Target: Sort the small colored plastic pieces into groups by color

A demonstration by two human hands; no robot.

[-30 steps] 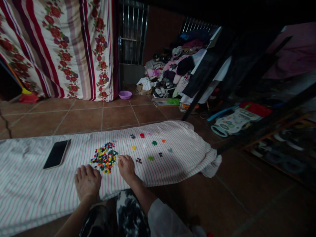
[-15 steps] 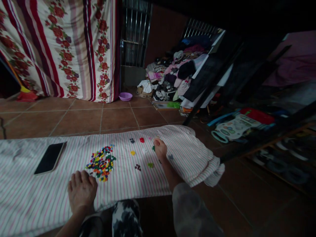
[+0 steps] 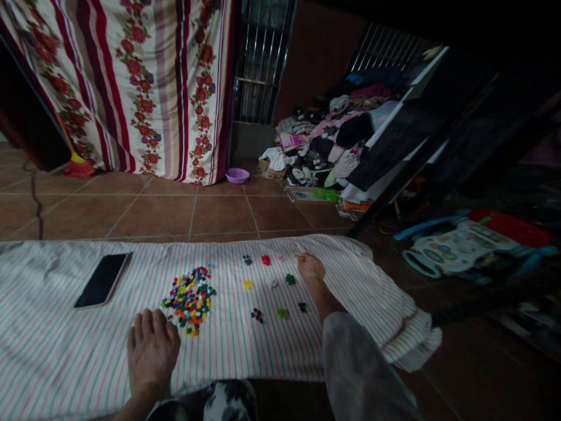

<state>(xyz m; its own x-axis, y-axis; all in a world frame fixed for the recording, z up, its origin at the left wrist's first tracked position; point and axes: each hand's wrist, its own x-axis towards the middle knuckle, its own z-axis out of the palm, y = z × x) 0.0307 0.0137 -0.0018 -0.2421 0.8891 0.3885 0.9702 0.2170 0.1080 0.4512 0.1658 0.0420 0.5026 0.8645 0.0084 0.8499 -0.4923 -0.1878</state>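
Right hand at the tan pieces, left hand flat beside the mixed pile

A worktop (image 3: 228, 356) covered with a pink-and-grey striped cloth bears many small coloured pieces. Most lie in one mixed pile (image 3: 190, 298) in front of the person, with red, yellow, green, orange, blue, white and black jumbled together.

To the right of that pile, small groups sorted by colour lie apart from one another. The far row runs from dark grey pieces (image 3: 247, 259) through red pieces (image 3: 265, 260) and pink pieces (image 3: 281, 258) to tan pieces (image 3: 297, 255). Nearer the person come yellow pieces (image 3: 248, 285), white pieces (image 3: 273, 283) and dark green pieces (image 3: 290, 279); nearest are maroon pieces (image 3: 258, 316), lime green pieces (image 3: 282, 313) and black pieces (image 3: 302, 307).

The right hand (image 3: 311, 268) is at the tan pieces, its fingers curled in; whether the fingertips grip a piece cannot be told. Its forearm, in a grey sleeve (image 3: 359, 356), crosses the right part of the cloth. The left hand (image 3: 153, 348) rests palm down on the cloth, fingers stretched out, just beside the near left edge of the mixed pile.

A dark-screened phone (image 3: 103, 280) lies farther left. Beyond the worktop, a purple basin (image 3: 237, 176) stands on the tiled floor (image 3: 223, 213), near a floral curtain (image 3: 162, 88).
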